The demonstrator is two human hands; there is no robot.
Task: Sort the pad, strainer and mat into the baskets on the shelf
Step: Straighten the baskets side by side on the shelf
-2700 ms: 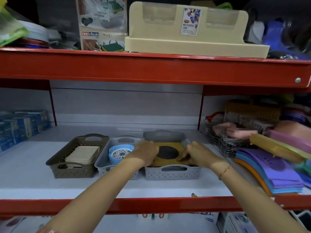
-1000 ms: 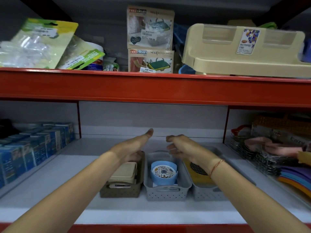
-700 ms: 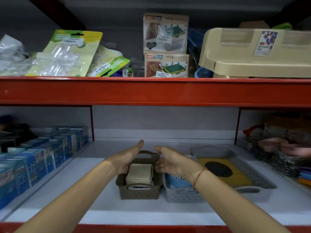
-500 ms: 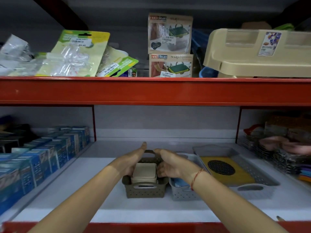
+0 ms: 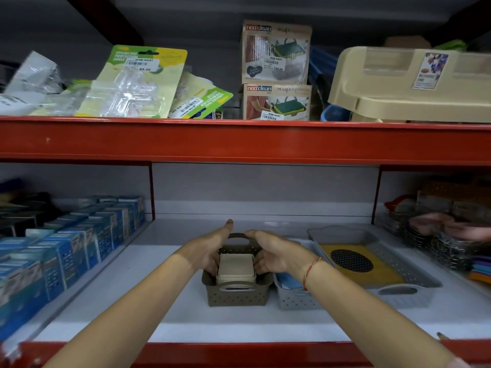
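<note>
Three baskets stand in a row on the white lower shelf. The brown basket [image 5: 236,296] holds a beige pad [image 5: 236,266]. My left hand [image 5: 210,248] lies against its left side and my right hand [image 5: 273,254] against its right side, fingers curled down inside the rim next to the pad. The small grey basket [image 5: 295,298] to the right holds a blue strainer [image 5: 288,281], mostly hidden by my right wrist. The wide grey basket [image 5: 403,290] holds a yellow mat [image 5: 382,272] with a dark dotted oval.
Blue boxes [image 5: 66,251] line the shelf's left part. Wire baskets with pink items [image 5: 438,235] fill the right bay. The red upper shelf beam [image 5: 239,139] carries packets, soap-dispenser boxes [image 5: 276,70] and a beige stand [image 5: 414,83].
My hands left the wide basket with the mat and moved left to the brown basket. They have since closed in on its two sides around the pad.
</note>
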